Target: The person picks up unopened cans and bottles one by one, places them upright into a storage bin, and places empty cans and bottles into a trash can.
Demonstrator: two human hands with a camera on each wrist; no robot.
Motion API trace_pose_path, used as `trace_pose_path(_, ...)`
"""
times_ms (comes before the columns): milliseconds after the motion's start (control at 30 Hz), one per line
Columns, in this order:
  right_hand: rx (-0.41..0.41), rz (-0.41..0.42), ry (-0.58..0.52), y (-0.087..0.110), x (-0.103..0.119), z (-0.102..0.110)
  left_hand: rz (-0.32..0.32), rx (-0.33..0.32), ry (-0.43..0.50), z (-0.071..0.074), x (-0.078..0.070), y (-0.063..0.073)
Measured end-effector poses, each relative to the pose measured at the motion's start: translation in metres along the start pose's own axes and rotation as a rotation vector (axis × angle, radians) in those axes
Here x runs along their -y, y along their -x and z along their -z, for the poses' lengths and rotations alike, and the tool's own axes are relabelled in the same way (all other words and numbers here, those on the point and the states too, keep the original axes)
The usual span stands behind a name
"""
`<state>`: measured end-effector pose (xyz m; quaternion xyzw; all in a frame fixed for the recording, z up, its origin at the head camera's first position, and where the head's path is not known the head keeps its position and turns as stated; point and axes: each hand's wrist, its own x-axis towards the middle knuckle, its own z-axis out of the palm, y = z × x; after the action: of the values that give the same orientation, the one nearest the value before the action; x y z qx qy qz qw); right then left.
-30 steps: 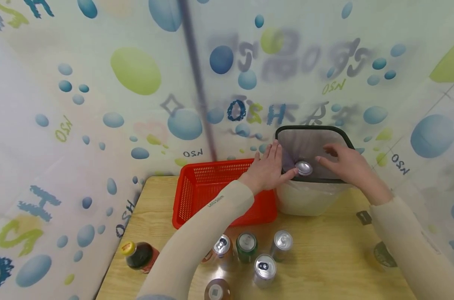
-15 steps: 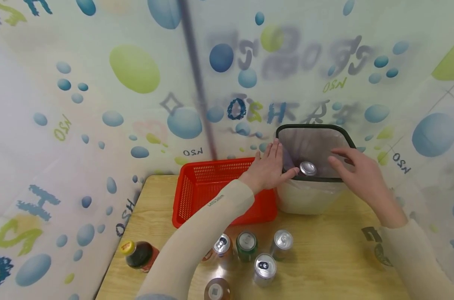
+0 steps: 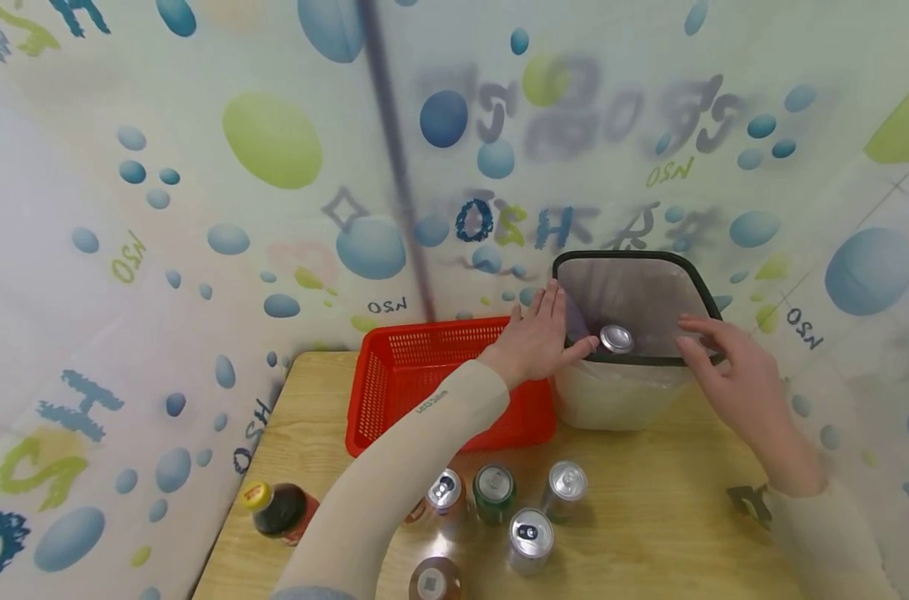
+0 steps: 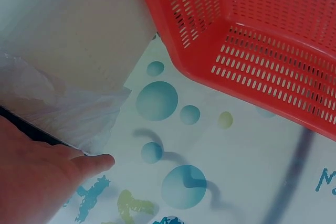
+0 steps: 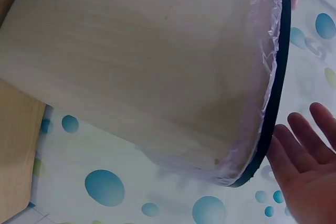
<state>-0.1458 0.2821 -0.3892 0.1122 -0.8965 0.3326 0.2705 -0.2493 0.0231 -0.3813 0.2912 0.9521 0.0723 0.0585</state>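
Observation:
A pale waste bin (image 3: 607, 400) with a black rim and a clear liner stands on the table by the wall. Its left rim is under my left hand (image 3: 529, 337), whose straight fingers rest there with the thumb stretched over the front corner. Inside the bin, a silver can (image 3: 616, 338) shows its round end near the front wall. At the right rim is my right hand (image 3: 746, 400), holding nothing, its fingers extended and slightly bent. In the right wrist view, the fingers of that right hand (image 5: 310, 166) are spread beside the black rim (image 5: 278, 77).
A red perforated basket (image 3: 402, 400) sits left of the bin. In front of it stand a green can (image 3: 494, 493), silver cans (image 3: 531, 537) and an orange-red can (image 3: 447, 496). A brown-capped bottle (image 3: 435, 581) is nearest; a yellow-capped dark bottle (image 3: 277, 510) lies at left.
My right hand has moved right and back, from above the bin's opening to its right rim. The can inside has shifted slightly to the right. My left hand has stayed put.

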Motion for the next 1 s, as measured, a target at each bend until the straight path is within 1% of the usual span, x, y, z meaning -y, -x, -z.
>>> trace_pose_path(167, -0.015, 0.033, -0.025, 0.007, -0.003, -0.003, 0.010, 0.004, 0.004, -0.001, 0.000, 0.000)
trace_pose_path(333, -0.033, 0.044, -0.043, 0.011, -0.002, -0.004, 0.027, 0.002, 0.007, -0.001, 0.001, 0.000)
trace_pose_path(500, -0.054, 0.044, -0.078, 0.015, -0.002, -0.003, 0.037, 0.004, -0.020, -0.001, 0.001, -0.001)
trace_pose_path(667, -0.087, 0.071, -0.115, 0.021, 0.000, -0.001, 0.039, -0.003, -0.029, 0.002, -0.001, -0.001)
trace_pose_path(767, -0.085, 0.073, -0.108, 0.025, 0.003, 0.000, 0.042, -0.001, -0.022, 0.004, -0.001, -0.001)
trace_pose_path(900, -0.060, 0.062, -0.096, 0.029, 0.007, 0.001, 0.038, 0.010, -0.006, 0.005, -0.002, 0.000)
trace_pose_path(1000, -0.052, 0.071, -0.097, 0.031, 0.008, 0.001, 0.022, 0.018, 0.010, 0.008, -0.001, 0.001)
